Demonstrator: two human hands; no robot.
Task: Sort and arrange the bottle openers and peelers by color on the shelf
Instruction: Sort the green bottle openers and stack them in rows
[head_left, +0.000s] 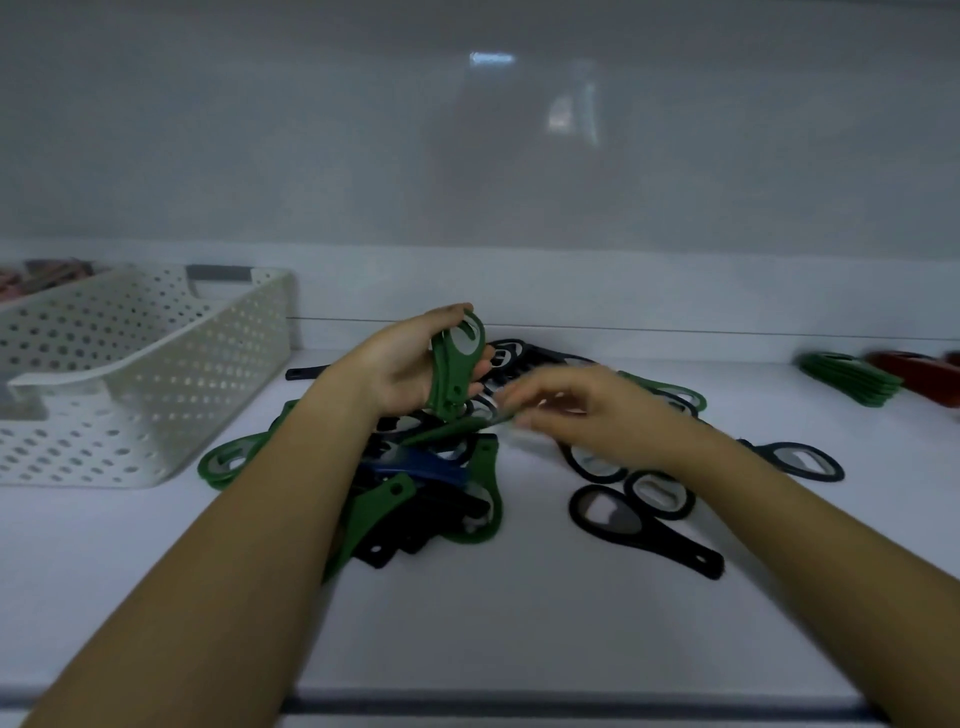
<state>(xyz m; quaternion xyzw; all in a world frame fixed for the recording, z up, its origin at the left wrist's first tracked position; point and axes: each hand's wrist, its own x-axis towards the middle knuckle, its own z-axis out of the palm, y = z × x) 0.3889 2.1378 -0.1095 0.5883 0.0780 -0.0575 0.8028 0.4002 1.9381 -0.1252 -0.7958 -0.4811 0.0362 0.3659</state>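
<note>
My left hand (400, 371) grips a small stack of green bottle openers (454, 366), held upright above the pile. My right hand (582, 402), blurred, pinches the end of another green opener (452, 428) that lies tilted over the heap. The heap (415, 483) of mixed green, black and blue openers covers the middle of the white shelf (519, 623). Three black openers (639, 514) lie apart to the right of the heap. Sorted stacks lie at the far right: green (852, 376) and red (919, 376).
A white perforated basket (140, 374) stands at the left on the shelf, with reddish items behind it at the far left. The shelf's back wall is glossy and close behind the heap. The front edge runs along the bottom of the view.
</note>
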